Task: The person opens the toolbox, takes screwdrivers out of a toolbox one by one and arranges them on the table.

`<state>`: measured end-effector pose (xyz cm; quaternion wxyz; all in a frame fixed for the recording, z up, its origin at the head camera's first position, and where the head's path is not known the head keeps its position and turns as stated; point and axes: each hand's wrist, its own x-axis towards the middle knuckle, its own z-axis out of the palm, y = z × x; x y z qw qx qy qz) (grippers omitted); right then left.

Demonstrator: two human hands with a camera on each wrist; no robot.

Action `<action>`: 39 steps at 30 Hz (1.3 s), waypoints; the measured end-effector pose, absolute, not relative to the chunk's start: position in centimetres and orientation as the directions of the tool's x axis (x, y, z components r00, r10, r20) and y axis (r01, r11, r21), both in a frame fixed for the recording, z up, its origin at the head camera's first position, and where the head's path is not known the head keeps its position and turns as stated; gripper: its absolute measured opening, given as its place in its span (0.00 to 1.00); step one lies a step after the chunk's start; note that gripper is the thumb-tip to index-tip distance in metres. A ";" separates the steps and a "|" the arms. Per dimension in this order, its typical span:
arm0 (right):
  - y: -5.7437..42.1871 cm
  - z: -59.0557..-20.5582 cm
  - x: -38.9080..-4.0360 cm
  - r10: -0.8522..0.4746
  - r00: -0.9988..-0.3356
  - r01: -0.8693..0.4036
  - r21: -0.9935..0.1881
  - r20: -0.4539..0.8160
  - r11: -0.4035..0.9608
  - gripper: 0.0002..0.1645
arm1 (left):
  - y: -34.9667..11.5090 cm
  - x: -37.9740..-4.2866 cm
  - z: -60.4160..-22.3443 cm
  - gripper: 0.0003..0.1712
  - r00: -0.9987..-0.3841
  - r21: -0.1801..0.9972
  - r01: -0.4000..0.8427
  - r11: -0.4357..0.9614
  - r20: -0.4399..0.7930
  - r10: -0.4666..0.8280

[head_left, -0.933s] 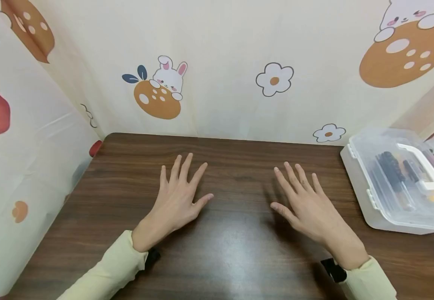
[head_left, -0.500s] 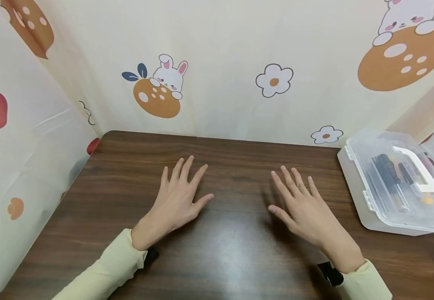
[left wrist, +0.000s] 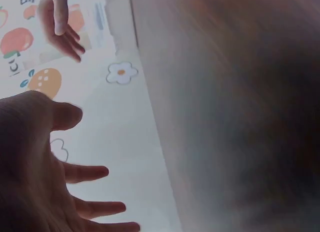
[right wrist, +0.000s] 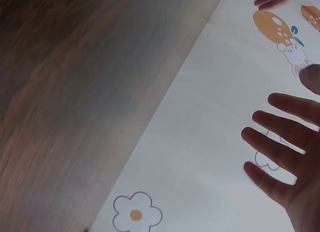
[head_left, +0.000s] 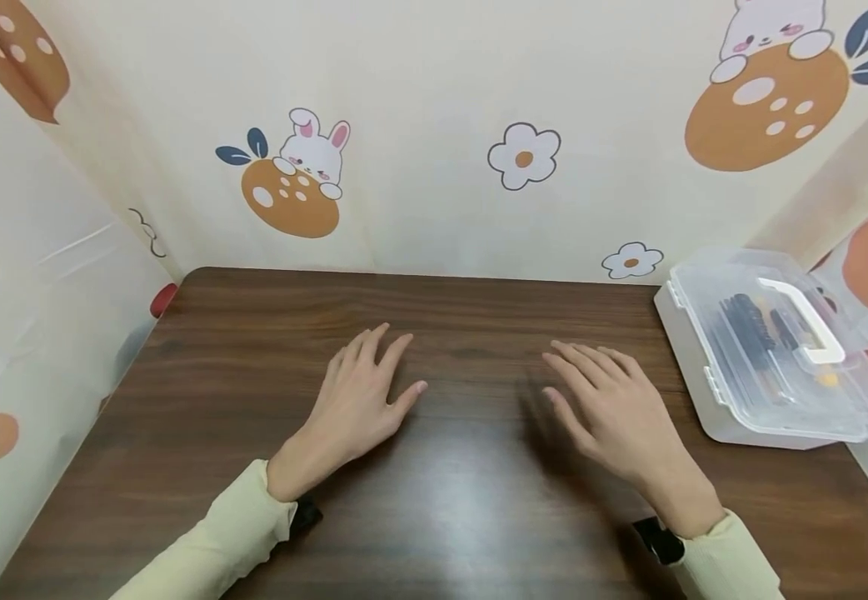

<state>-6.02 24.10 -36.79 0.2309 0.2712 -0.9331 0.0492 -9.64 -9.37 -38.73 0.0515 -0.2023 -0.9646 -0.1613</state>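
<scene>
Palm down, my left hand (head_left: 355,404) hovers over the dark wooden table (head_left: 464,321), thumb held out to the side and nothing in its grasp. Opposite it, my right hand (head_left: 617,417) is also over the table with a shadow beneath it, its fingers slightly bent and holding nothing. Both wrist views show the fingers spread in the air above the wood. Of the two, the right hand is nearer to a lidded plastic box (head_left: 715,408) at the right side of the table.
Through the clear lid (head_left: 854,408) of the box several dark, brush-like items and something yellow show. A white handle (head_left: 824,333) lies on top. Printed cloth with rabbits and flowers (head_left: 419,208) hangs behind the table and along its left side.
The head view has turned a little to the right, so the box and wall prints sit further left. Fingers of both hands have drawn closer together and bent slightly, the right more.
</scene>
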 end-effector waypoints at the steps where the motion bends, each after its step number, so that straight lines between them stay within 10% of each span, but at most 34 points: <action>1: 24.2 -36.8 -6.0 -0.476 -0.729 -0.531 0.032 0.492 0.847 0.32 | -9.1 -9.6 -38.7 0.38 -0.920 0.339 0.391 0.856 0.150 0.362; 27: 32.6 -35.2 -4.2 -0.034 -0.583 -0.331 -0.199 0.812 0.922 0.26 | 5.6 -11.1 -38.5 0.29 -0.891 0.808 0.355 0.470 0.141 0.432; 39: 38.4 -34.8 -3.7 0.089 -0.635 -0.150 -0.236 0.767 0.960 0.34 | 13.7 -11.6 -38.3 0.33 -0.913 0.909 0.257 0.329 0.116 0.391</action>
